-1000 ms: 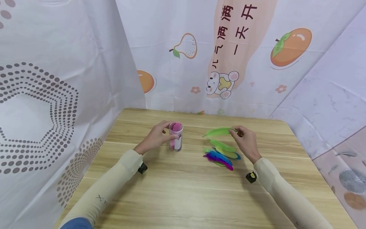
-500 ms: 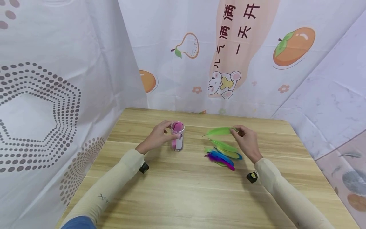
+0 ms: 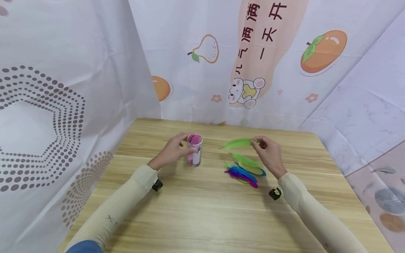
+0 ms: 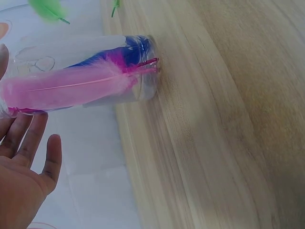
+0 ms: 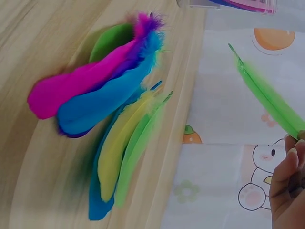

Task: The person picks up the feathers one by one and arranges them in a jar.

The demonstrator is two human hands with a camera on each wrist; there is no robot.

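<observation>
The left hand [image 3: 172,151] held a clear jar [image 3: 196,158] from its nine o'clock side, the thumb across the near wall and other fingers reaching round behind, close to the mouth; one finger stood away from the wall. The jar was upright, with a pink feather [image 4: 66,90] and a blue feather [image 4: 116,56] showing through its side. Whether its base touched the table [image 3: 190,211] could not be told.

Toward three o'clock from the jar, and well apart from it, the right hand [image 3: 269,153] pinched a light green feather [image 3: 237,143] between thumb and fingertip at its broad end, so the thin quill pointed to about nine o'clock. How the remaining fingers of that hand lay was partly hidden. At six o'clock from this feather, apart from it, lay a loose pile [image 5: 95,102] of bright feathers.

A light pinch seemed best here, since a hard squeeze might have creased the soft barbs. Holding so near the end probably left the quill free to sway; a grip nearer the middle would likely have steered it better. The jar looked slim and easy to tip, so a firm, gentle hold below the mouth made sense.
</observation>
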